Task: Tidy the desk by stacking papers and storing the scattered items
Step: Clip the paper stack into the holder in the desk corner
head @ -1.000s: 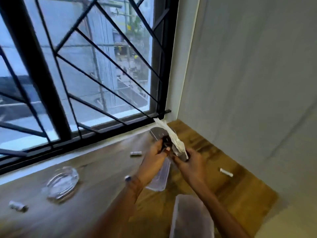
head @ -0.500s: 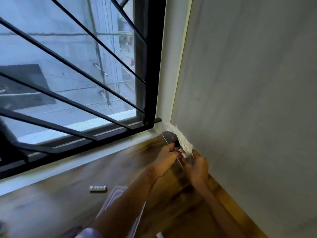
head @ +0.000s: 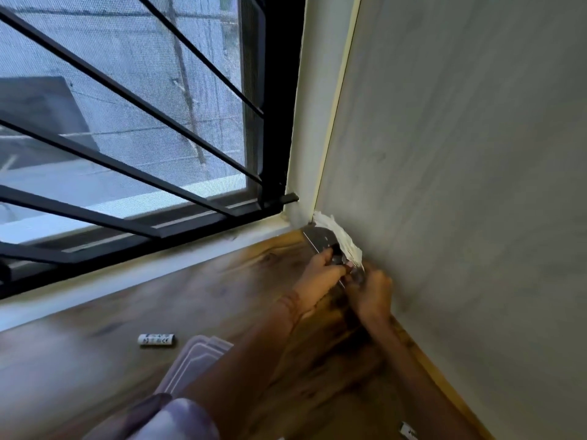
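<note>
Both hands are at the far corner of the wooden desk (head: 222,300), where the window sill meets the grey wall. My left hand (head: 320,274) and my right hand (head: 371,290) together grip a grey, rounded flat holder (head: 319,237) with white papers (head: 341,238) standing in it against the wall. A dark clip-like part sits between my fingers. The lower end of the holder is hidden by my hands.
A white battery (head: 156,339) lies on the desk at left of my left arm. A clear plastic lid or tray (head: 193,360) lies under that arm. Another small white item (head: 408,431) shows at the bottom edge. The barred window (head: 127,122) runs along the back.
My hands carried the holder with the papers from mid-desk to the far corner against the wall. The view swung right, so the glass ashtray and left items left the frame.
</note>
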{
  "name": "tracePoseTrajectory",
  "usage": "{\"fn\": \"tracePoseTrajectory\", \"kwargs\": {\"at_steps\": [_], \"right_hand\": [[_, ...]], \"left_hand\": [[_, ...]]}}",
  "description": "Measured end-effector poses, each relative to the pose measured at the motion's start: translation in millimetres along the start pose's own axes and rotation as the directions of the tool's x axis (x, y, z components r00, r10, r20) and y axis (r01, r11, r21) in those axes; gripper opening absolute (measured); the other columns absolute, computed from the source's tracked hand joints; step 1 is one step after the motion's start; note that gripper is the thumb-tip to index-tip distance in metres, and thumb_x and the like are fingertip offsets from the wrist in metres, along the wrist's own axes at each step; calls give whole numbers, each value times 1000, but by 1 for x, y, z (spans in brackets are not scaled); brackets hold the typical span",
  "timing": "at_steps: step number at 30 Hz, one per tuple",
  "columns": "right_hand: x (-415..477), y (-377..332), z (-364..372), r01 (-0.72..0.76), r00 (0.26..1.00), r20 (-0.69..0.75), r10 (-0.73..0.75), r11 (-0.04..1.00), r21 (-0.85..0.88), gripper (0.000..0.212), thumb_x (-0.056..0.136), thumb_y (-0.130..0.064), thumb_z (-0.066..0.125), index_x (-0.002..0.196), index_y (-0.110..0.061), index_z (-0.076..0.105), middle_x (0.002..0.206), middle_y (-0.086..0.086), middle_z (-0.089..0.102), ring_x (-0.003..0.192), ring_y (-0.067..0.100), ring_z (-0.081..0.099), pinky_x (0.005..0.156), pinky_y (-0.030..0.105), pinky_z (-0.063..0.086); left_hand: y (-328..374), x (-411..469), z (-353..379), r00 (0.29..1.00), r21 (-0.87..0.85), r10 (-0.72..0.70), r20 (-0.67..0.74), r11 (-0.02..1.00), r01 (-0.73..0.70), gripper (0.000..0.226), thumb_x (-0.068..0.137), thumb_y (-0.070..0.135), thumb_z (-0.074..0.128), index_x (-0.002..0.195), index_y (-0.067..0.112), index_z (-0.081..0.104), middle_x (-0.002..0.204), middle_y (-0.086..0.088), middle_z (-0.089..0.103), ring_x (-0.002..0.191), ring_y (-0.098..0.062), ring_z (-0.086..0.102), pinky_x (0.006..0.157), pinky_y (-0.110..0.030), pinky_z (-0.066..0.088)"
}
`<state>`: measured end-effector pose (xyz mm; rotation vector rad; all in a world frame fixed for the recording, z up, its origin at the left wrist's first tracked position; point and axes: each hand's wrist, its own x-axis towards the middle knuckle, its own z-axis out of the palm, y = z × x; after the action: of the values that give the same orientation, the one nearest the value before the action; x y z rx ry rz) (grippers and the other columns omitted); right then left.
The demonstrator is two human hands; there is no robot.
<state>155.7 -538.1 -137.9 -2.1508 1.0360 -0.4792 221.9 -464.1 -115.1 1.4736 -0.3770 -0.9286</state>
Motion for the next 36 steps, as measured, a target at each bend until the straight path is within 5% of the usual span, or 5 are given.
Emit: {"fn": "tracePoseTrajectory", "kwargs": {"at_steps": [10, 14, 20, 28, 36], "right_hand": [[-15, -9, -10, 51, 999, 5, -51, 998, 46, 45, 83, -25, 66, 122, -6, 55, 112, 14, 66, 100, 28, 61, 71, 22, 39], [-48, -27, -18, 146, 989, -24, -144, 983, 113, 69, 79, -23, 71, 137, -9, 36, 134, 11, 49, 123, 25, 46, 90, 21, 34], [-128, -64, -21, 280, 960, -65, -272, 933, 225, 76, 77, -33, 72, 139, -11, 34, 144, 9, 39, 134, 22, 35, 111, 34, 31], [-283, -99, -8, 376, 915, -19, -404, 832, 408, 49, 84, -28, 66, 126, -14, 48, 125, -1, 52, 111, 4, 42, 88, 7, 28], [-458, -76, 0, 150, 934, 183, -306, 803, 577, 27, 87, -30, 61, 109, -16, 59, 106, -1, 65, 98, 4, 59, 84, 20, 50]], "left_hand": [[8, -42, -8, 999, 56, 36, -41, 998, -33, 35, 90, 1, 51, 125, 5, 53, 119, -7, 61, 90, -7, 59, 72, -6, 49], [6, -86, -25, 991, 162, 82, -101, 985, -64, 44, 90, 12, 55, 133, 6, 46, 133, -9, 53, 119, -20, 52, 100, -29, 44], [-2, -184, -49, 957, 106, 164, -240, 984, -142, 40, 91, 12, 55, 130, 9, 49, 130, -3, 53, 120, -17, 51, 95, -24, 41], [-31, -335, -77, 876, 81, 244, -415, 970, -231, 41, 93, 12, 52, 133, 6, 46, 132, -6, 53, 118, -19, 52, 99, -27, 43], [-110, -482, -90, 842, -85, 174, -510, 964, -251, 34, 93, 7, 49, 127, 4, 51, 112, -2, 59, 93, -7, 59, 76, -13, 50]]}}
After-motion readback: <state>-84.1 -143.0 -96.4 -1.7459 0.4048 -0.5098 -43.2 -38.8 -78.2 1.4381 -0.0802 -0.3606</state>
